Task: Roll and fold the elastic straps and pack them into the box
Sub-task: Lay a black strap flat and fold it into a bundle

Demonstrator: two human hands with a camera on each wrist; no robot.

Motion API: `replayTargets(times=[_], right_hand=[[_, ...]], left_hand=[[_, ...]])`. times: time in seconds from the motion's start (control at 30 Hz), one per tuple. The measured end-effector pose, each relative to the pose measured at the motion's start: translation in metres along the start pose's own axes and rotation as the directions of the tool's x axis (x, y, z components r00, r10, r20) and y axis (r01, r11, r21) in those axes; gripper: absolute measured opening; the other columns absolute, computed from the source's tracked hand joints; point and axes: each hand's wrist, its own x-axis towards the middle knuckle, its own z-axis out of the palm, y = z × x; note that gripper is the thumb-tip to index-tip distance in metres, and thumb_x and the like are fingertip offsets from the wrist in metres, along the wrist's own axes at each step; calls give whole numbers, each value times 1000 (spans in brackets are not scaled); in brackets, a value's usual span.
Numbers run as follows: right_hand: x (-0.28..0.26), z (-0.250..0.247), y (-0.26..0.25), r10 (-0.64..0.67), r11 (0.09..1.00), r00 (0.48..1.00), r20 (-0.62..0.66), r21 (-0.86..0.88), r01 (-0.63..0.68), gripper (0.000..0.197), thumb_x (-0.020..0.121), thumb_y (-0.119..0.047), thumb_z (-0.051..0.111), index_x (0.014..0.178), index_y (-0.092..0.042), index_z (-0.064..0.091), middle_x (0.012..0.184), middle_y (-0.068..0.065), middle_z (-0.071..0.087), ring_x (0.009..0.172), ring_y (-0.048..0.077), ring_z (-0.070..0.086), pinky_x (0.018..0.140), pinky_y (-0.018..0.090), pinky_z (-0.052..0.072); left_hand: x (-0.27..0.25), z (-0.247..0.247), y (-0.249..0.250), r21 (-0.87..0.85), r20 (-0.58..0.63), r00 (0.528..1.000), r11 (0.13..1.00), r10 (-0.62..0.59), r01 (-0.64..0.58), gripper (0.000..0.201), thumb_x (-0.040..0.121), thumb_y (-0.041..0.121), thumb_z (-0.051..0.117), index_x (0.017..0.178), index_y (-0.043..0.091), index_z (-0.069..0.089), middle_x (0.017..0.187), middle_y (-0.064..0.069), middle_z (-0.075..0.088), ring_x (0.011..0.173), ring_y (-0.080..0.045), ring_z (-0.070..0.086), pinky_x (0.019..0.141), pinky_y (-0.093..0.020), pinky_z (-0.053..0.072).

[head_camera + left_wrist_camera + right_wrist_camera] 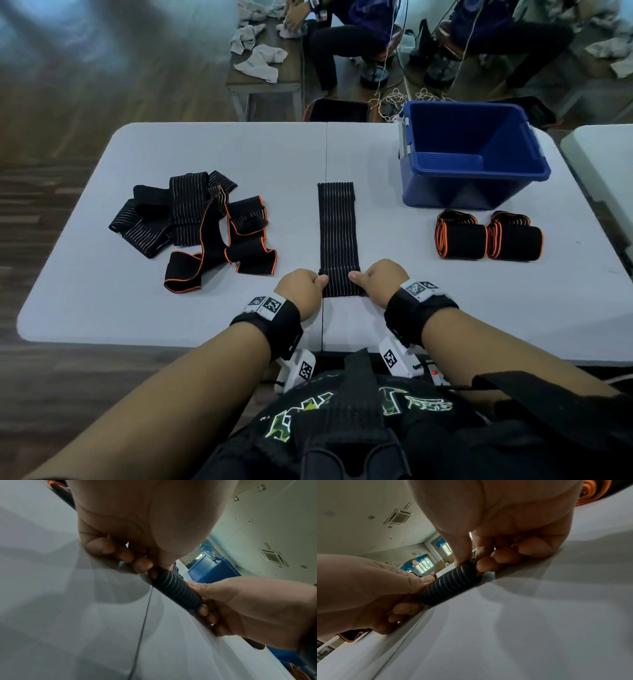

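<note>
A black striped elastic strap [337, 226] lies flat along the table's middle seam, its near end curled into a small roll [173, 586] [448, 584]. My left hand [303, 286] [135, 562] pinches the roll's left end between thumb and curled fingers. My right hand [378, 279] [481, 559] pinches its right end the same way. An open blue box [472, 154] stands at the back right. Two rolled orange-edged straps [488, 238] lie in front of it. A loose pile of straps [195, 226] sits to the left.
The white folding table [102, 291] has bare surface near my hands and along its front edge. Beyond it stand a small table with grey cloths [260, 58] and a seated person [346, 37]. Cables [394, 99] lie on the floor behind the box.
</note>
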Motion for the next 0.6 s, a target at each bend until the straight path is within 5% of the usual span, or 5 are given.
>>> replayTargets(times=[0.27, 0.37, 0.43, 0.5, 0.6], right_hand=[[1, 5, -7, 24, 991, 997, -75, -128, -33, 49, 92, -51, 58, 63, -11, 50, 64, 3, 53, 56, 17, 49, 47, 28, 29], [-2, -2, -8, -38, 971, 996, -84, -237, 17, 46, 89, -52, 61, 66, -14, 49, 66, 2, 51, 57, 16, 47, 51, 29, 34], [-6, -7, -7, -96, 964, 990, -102, -258, 67, 42, 88, -49, 64, 74, -13, 50, 71, 0, 52, 64, 18, 52, 59, 30, 40], [-10, -6, -7, -187, 953, 973, -135, -267, 146, 33, 89, -42, 67, 88, -14, 50, 85, 3, 54, 79, 25, 57, 67, 34, 46], [-15, 2, -11, -362, 888, 916, -176, -365, 280, 19, 92, -29, 64, 98, -14, 54, 102, 7, 53, 96, 30, 52, 77, 42, 51]], left_hand=[[5, 0, 11, 162, 8, 998, 985, -63, 61, 44, 104, 45, 41, 79, 13, 58, 84, -9, 63, 96, -31, 65, 79, -36, 48], [3, -2, 19, 303, 26, 998, 952, -57, 47, 44, 105, 43, 40, 105, 8, 66, 107, -15, 69, 108, -32, 64, 89, -37, 49], [1, 0, 22, 359, 15, 1000, 933, -24, 17, 35, 105, 38, 44, 116, 11, 63, 117, -15, 66, 112, -32, 62, 95, -39, 51], [-3, 0, 21, 330, -74, 997, 944, 19, 6, 25, 100, 39, 54, 109, 16, 53, 112, -11, 64, 104, -32, 62, 90, -45, 53], [-3, 0, 16, 404, -200, 958, 908, 205, -111, 34, 92, 35, 65, 113, 17, 46, 112, -8, 53, 100, -32, 56, 84, -47, 51]])
